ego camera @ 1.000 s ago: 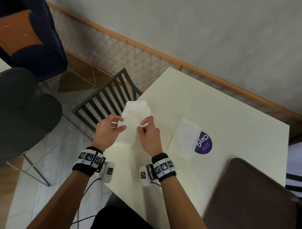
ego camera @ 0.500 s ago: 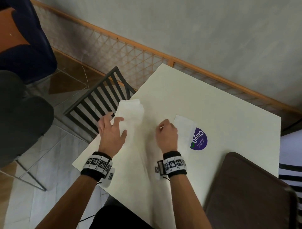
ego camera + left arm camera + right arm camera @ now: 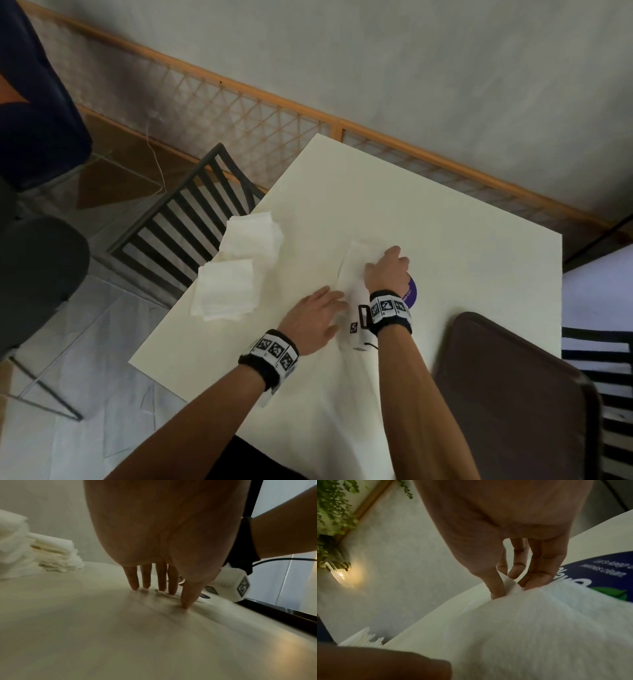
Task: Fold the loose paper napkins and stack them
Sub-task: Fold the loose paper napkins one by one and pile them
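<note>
A single white napkin [image 3: 352, 270] lies flat on the cream table [image 3: 428, 212] beside a purple sticker. My right hand [image 3: 394, 255] is on its far end. In the right wrist view, the thumb and fingers [image 3: 537, 574] pinch up a small ridge of the napkin [image 3: 530, 622]. My left hand [image 3: 337, 296] lies flat with straight fingers, the fingertips [image 3: 171, 588] pressing down at the napkin's near left edge. Two piles of white napkins sit at the table's left edge, one farther [image 3: 255, 236] and one nearer [image 3: 226, 291].
The purple round sticker [image 3: 412, 291] is partly under my right wrist. A brown chair back [image 3: 513, 394] stands at the table's near right. A black slatted chair [image 3: 185, 219] stands off the left edge, next to the piles. A wall with a wooden lattice runs behind.
Both hands left the napkin piles at the left edge and moved right to the single napkin by the sticker. The right hand now pinches it and the left presses beside it.
</note>
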The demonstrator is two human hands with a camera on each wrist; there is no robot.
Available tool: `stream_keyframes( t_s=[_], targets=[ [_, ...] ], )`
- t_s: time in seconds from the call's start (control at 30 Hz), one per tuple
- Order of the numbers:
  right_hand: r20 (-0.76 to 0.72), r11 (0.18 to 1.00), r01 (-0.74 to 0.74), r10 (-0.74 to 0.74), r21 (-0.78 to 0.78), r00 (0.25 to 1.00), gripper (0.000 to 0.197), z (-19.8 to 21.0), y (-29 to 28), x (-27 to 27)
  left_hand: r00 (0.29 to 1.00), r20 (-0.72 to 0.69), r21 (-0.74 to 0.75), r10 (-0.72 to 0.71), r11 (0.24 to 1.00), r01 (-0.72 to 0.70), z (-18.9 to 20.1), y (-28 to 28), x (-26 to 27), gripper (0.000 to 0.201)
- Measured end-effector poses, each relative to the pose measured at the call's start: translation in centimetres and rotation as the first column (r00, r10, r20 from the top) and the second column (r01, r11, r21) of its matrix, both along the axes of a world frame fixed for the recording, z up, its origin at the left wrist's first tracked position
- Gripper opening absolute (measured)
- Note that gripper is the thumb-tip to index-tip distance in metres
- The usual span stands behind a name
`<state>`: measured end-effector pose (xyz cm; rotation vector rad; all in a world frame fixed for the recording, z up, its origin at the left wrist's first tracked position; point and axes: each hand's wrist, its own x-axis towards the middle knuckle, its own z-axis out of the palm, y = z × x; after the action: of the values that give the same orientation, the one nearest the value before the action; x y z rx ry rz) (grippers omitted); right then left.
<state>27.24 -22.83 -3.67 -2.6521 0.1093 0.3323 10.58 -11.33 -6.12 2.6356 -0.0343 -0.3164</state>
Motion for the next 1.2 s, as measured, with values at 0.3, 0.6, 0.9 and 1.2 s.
stream_keyframes(
  t_s=[0.3,0.6,0.9,1.2],
  targets=[
    [0.047,0.995,-0.008,0.004,0.099,0.999,0.014,1.0,-1.3,0.8,1.0,0.025,-0.011,0.018,1.0,-0.018,0.1,0.4,0.1,0.052],
    [-0.042,0.561,-0.245,0.45,0.791,0.892,0.033,10.8,-4.7,-3.1,0.817,-0.155,-0.732,0.556,0.491,-0.473,8.3,2.4,0.9,0.097],
    [0.095,0.406,-0.277,0.413,0.871,0.906,0.027,14.2,-4.5,-8.0,0.811,0.011,-0.865,0.585,0.412,-0.286,15.2,2.8,-0.7,0.023],
    [0.294,0.295,-0.38,0.296,0.876,0.909,0.047,14.0,-5.2,-9.4,0.85,0.215,-0.842,0.481,0.533,-0.088,16.6,5.0,-2.3,0.025]
  ],
)
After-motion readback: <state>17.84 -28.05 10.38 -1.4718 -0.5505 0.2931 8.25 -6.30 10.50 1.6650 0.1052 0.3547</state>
